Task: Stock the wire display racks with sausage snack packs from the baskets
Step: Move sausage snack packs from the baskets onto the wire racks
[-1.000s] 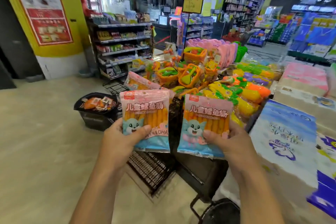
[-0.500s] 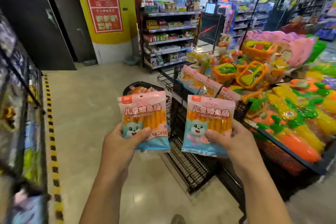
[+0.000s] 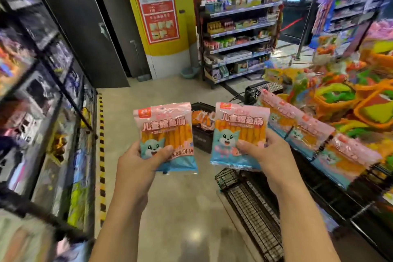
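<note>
Above floor, pink-blue sausage packs [image 3: 167, 137], orange sticks

Retail shop floor: small supermarket or convenience store.

Tiered shelf unit [image 3: 240, 44] at the back, every level packed with small boxed and bagged goods, pale strips along the shelf edges. Glass-fronted cabinet [image 3: 42, 95] down the left, merchandise behind the panes, blurred. Black wire display rack [image 3: 253, 208] at right, identical sausage snack packs [image 3: 308, 132] lined along its top. Black basket [image 3: 202, 140] on the floor beside it holds more packets. Heap of orange and green plastic toys [image 3: 340, 100] further right. Yellow pillar [image 3: 170, 49] carries a red-and-white printed notice [image 3: 157, 4]. Polished floor [image 3: 180, 208], yellow-black hazard tape [image 3: 102, 155] running along the cabinet. More stocked aisles [image 3: 357, 6] beyond, out of focus.
</note>
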